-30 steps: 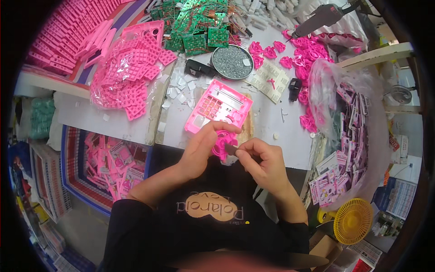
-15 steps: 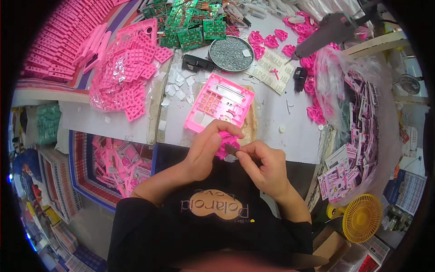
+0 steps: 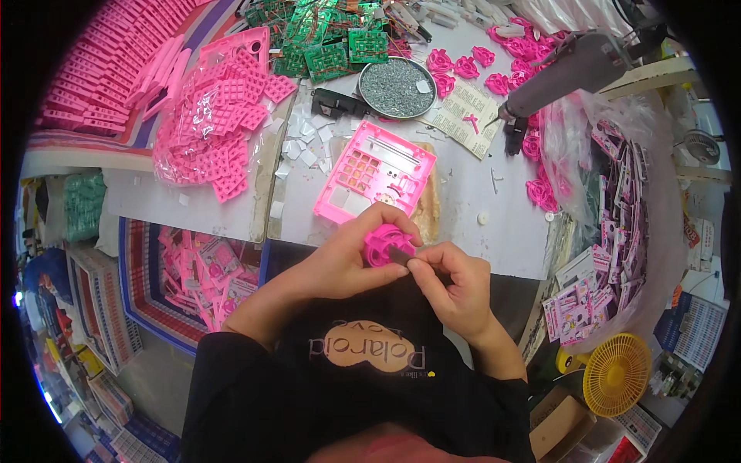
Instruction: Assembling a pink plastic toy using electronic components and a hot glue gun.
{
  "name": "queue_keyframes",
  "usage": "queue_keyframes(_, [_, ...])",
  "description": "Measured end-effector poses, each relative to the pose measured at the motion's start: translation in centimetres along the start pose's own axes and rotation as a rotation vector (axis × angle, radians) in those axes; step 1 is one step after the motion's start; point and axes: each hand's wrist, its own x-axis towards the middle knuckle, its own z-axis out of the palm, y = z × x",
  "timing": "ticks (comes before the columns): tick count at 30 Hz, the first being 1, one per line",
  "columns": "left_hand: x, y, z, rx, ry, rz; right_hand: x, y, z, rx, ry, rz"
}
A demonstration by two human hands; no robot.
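Note:
Close to my body, at the table's front edge, my left hand (image 3: 340, 258) is closed round a round pink plastic part (image 3: 378, 245) with raised rings. My right hand (image 3: 457, 287) pinches a thin, dark, blade-like piece (image 3: 400, 257) between thumb and fingers. Its tip lies against the pink part's right side; whether it goes inside, I cannot tell. Just beyond my hands, a pink toy housing (image 3: 324, 207) rests tilted on the table, with a grid of square openings and a small printed figure on it.
A round metal dish (image 3: 362, 99) of small screws stands behind the housing, near green circuit boards (image 3: 328, 62). Bagged pink keypads (image 3: 224, 116) lie left. From the right reaches a grey electric screwdriver (image 3: 567, 81), near several pink parts (image 3: 540, 194). A yellow fan (image 3: 616, 374) stands lower right.
The pink part has been turned, so more of its ringed face shows. My left fingers have shifted round it, and the dark piece's tip stays against it.

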Motion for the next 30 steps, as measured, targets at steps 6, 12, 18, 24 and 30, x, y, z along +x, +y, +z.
queue_keyframes(6, [0.1,0.3,-0.1,0.042,0.004,-0.015,-0.1,0.4,0.1,-0.052,0.017,-0.056])
queue_keyframes(12, [0.1,0.5,0.0,0.080,0.027,-0.023,-0.3,0.6,0.2,-0.127,0.036,-0.124])
queue_keyframes(18, [0.0,0.6,0.1,0.123,0.024,-0.036,-0.6,0.6,0.4,-0.158,0.065,-0.132])
queue_keyframes(24, [-0.1,0.9,0.0,0.179,-0.003,-0.039,-0.9,0.3,0.3,-0.179,0.066,-0.141])
queue_keyframes(30, [-0.1,0.9,-0.2,0.185,-0.014,-0.059,-1.1,0.7,0.5,-0.194,0.058,-0.154])
